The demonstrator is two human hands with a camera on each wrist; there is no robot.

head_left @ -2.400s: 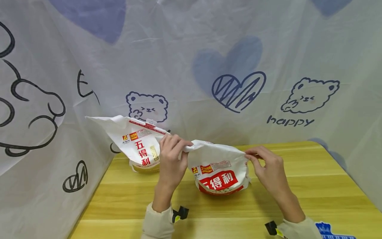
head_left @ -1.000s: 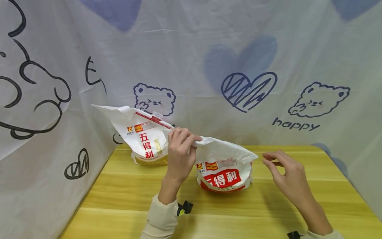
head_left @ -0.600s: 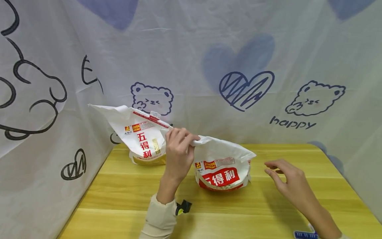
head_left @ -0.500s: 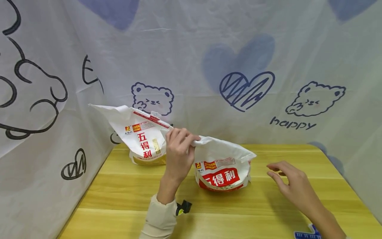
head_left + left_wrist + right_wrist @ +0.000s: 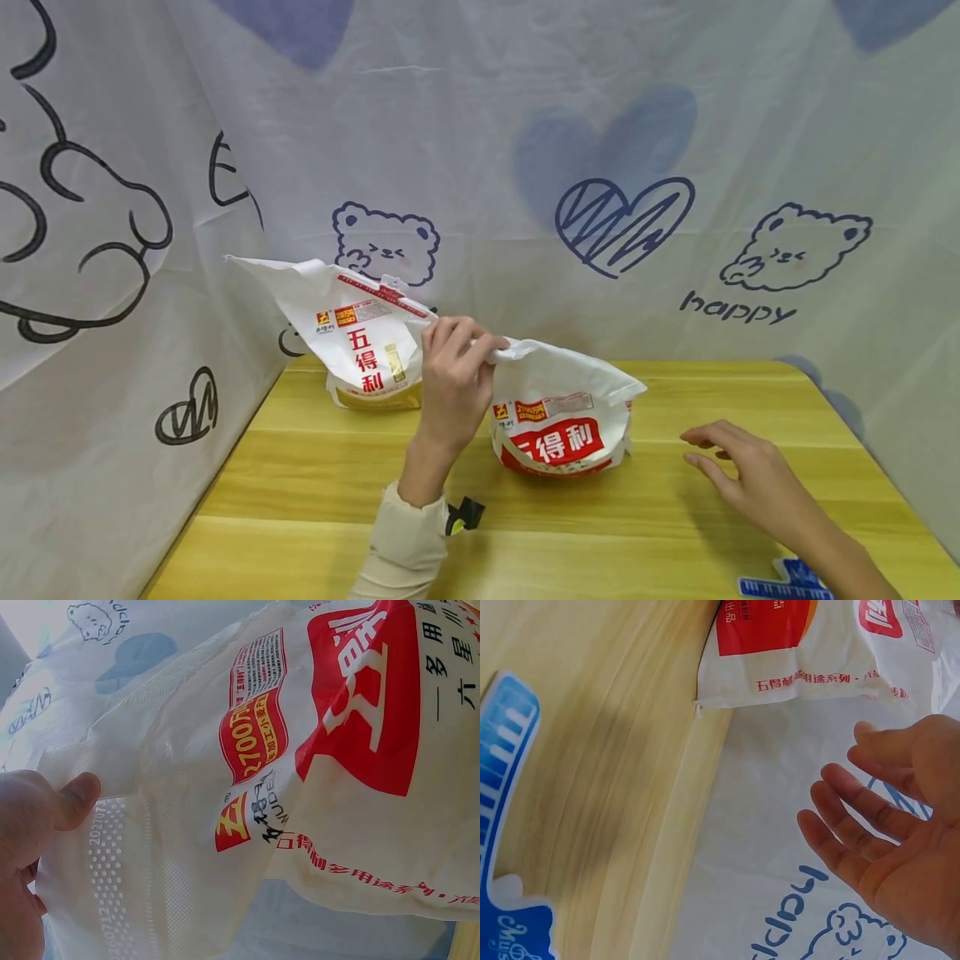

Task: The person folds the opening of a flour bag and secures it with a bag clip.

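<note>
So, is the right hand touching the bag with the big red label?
Apart. The head view shows it: bare wooden tabletop lies plainly between the right hand and the right edge of the red-labelled white bag.

The table I am looking down on has a yellow, wood-grained flat top (image 5: 315, 508), its grain running left to right and its far right corner rounded. Near the middle, I have a squat white woven bag with a red printed panel (image 5: 570, 383), its base on the wood and its pale upper part rising in a slanting fold. Farther back and to the left stands a white bag with red characters and a gold-coloured bottom band (image 5: 367, 358); I cannot see whether the two touch. Close to me, at the right, lies a flat blue-and-white piece printed with piano keys (image 5: 776, 588), partly hidden in my head view.
</note>
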